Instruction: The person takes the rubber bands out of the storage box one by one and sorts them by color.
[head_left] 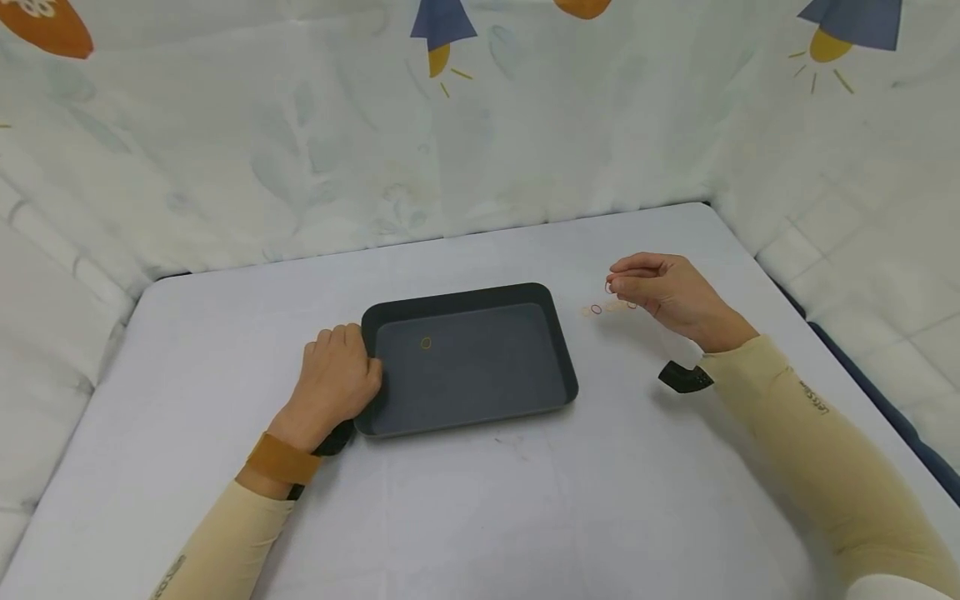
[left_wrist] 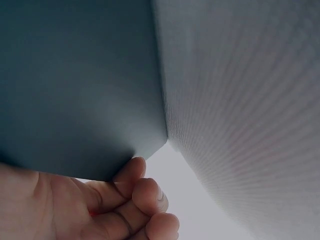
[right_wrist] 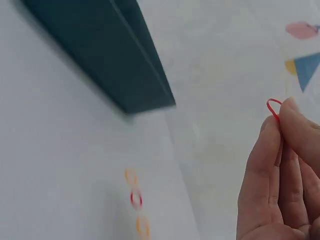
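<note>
A dark grey rectangular tray point(head_left: 480, 371) lies on the table, and my left hand point(head_left: 337, 375) grips its left rim. From the left wrist view, curled fingertips point(left_wrist: 131, 170) hold the tray's edge point(left_wrist: 80, 100). One small yellow rubber band point(head_left: 426, 342) lies inside the tray. To the right of the tray, my right hand point(head_left: 671, 296) is raised above the table, pinching a red rubber band point(right_wrist: 270, 105) between thumb and forefinger. Below that hand, a row of bands lies on the cloth, among them a red one point(head_left: 596, 309) and an orange one point(right_wrist: 143, 227).
A white cloth covers the table point(head_left: 465, 508). Pale patterned curtains point(head_left: 315, 150) hang behind and at both sides. Faint marks point(head_left: 513, 442) show on the cloth in front of the tray.
</note>
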